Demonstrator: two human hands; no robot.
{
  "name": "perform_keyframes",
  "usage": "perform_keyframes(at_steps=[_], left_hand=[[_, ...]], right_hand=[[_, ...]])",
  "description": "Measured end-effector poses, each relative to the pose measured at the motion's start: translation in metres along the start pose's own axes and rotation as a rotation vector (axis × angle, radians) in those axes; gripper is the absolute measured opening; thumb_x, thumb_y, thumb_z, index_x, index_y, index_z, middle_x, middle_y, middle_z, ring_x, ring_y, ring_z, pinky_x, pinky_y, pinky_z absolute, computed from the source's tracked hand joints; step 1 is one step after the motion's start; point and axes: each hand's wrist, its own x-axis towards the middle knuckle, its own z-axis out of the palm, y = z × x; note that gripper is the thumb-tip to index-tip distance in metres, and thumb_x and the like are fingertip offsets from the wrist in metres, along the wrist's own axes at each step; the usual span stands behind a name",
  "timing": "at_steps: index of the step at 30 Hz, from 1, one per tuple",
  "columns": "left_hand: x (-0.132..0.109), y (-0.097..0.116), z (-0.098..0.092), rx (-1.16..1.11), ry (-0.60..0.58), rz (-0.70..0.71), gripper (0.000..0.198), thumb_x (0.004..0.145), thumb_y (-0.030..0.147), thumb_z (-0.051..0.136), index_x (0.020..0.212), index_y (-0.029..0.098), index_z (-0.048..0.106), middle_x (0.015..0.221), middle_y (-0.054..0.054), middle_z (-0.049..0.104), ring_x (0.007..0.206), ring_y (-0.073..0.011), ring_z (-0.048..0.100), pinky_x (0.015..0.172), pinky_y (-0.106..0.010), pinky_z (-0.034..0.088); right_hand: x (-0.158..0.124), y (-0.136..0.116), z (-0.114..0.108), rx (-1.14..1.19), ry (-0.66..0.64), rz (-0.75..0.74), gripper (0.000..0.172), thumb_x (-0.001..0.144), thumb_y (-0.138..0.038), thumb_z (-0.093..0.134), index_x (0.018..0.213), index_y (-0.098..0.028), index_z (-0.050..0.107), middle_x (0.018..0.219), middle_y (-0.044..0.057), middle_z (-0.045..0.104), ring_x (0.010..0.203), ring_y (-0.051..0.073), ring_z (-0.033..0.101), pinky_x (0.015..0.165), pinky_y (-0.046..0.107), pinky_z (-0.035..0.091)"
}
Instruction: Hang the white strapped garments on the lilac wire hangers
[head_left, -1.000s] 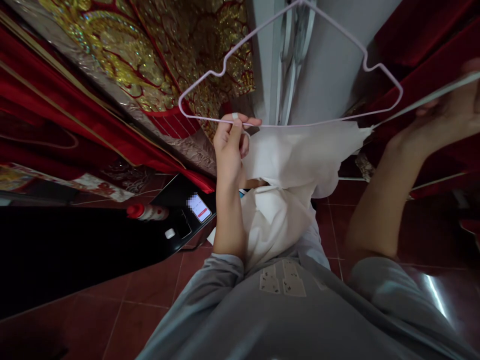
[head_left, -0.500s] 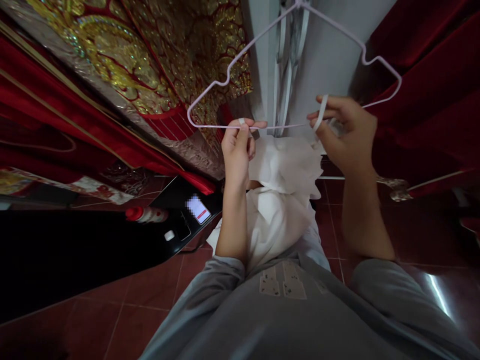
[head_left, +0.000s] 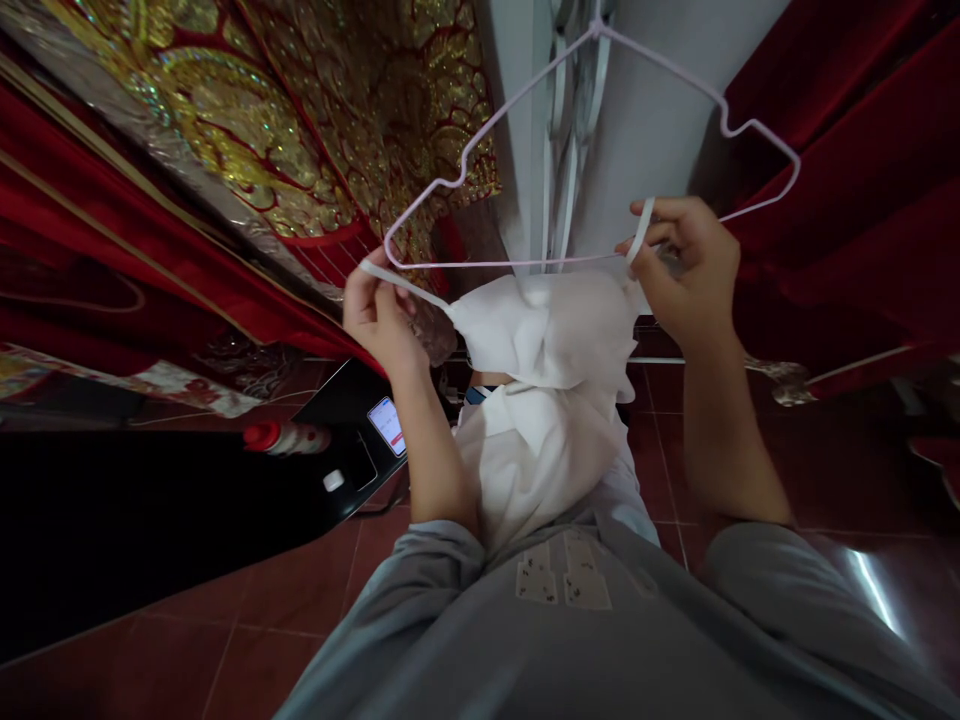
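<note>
A pale pink wire hanger (head_left: 472,265) hangs in front of me, notched at both shoulders. Below its bottom bar droops a white ruffled garment (head_left: 551,325) with thin straps. My left hand (head_left: 386,325) pinches the left strap (head_left: 421,290), stretched taut away from the garment, beside the hanger's left corner. On the other side, my right hand (head_left: 694,270) has the right strap (head_left: 641,232) looped over its fingers, close to the bar's right part. Whether the right fingers also touch the bar cannot be made out.
Gold-beaded red costumes (head_left: 300,130) hang at left, and dark red cloth (head_left: 855,200) at right. A black table (head_left: 187,530) at lower left carries a red-capped bottle (head_left: 289,437), a lit phone (head_left: 386,425) and a small white case (head_left: 334,481). A metal frame (head_left: 574,150) stands behind the hanger.
My left hand has moved left from the hanger's bottom bar to its left corner, drawing the left strap out taut. My right hand stays nearly in place with its strap.
</note>
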Motion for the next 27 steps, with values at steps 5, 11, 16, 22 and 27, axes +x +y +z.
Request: perform_keyframes(at_steps=[5,11,16,22,27], left_hand=[[0.018,-0.004,-0.011,0.076,-0.031,0.135,0.016,0.086,0.039,0.078,0.087,0.025,0.073,0.095,-0.004,0.071,0.1,-0.027,0.065,0.094,-0.04,0.051],[0.033,0.001,-0.002,-0.012,-0.249,-0.026,0.036,0.082,0.054,0.082,0.103,0.025,0.076,0.108,-0.006,0.07,0.106,-0.0313,0.063,0.1,-0.049,0.048],[0.051,0.028,0.015,-0.041,-0.434,-0.201,0.028,0.079,0.033,0.092,0.098,0.021,0.075,0.107,-0.002,0.071,0.107,-0.0308,0.06,0.101,-0.047,0.047],[0.069,0.053,0.044,-0.028,-0.438,-0.506,0.026,0.082,-0.005,0.081,0.08,0.017,0.067,0.085,-0.002,0.065,0.105,-0.0268,0.057,0.1,-0.038,0.044],[0.079,0.048,0.054,0.232,-0.609,-0.237,0.035,0.09,0.008,0.074,0.061,0.025,0.062,0.065,-0.004,0.055,0.078,-0.0289,0.057,0.08,-0.039,0.049]], right_hand=[[-0.001,0.001,0.004,0.021,0.011,-0.026,0.034,0.087,-0.047,0.062,0.116,-0.03,0.06,0.082,-0.001,0.066,0.08,0.017,0.063,0.087,0.039,0.051],[-0.001,0.009,0.004,0.062,0.013,-0.045,0.034,0.086,-0.044,0.064,0.116,-0.029,0.06,0.081,0.0,0.065,0.076,0.015,0.062,0.081,0.036,0.05],[-0.002,0.011,0.007,0.061,0.063,-0.054,0.035,0.083,-0.043,0.066,0.113,-0.026,0.061,0.079,0.0,0.063,0.073,0.014,0.061,0.08,0.036,0.051],[-0.005,0.009,0.012,0.043,0.108,-0.08,0.035,0.083,-0.043,0.067,0.112,-0.025,0.062,0.084,0.001,0.065,0.078,0.016,0.063,0.088,0.041,0.051],[-0.008,0.008,0.013,0.033,0.088,-0.094,0.038,0.083,-0.044,0.065,0.115,-0.024,0.061,0.086,0.001,0.065,0.083,0.017,0.064,0.093,0.045,0.05]])
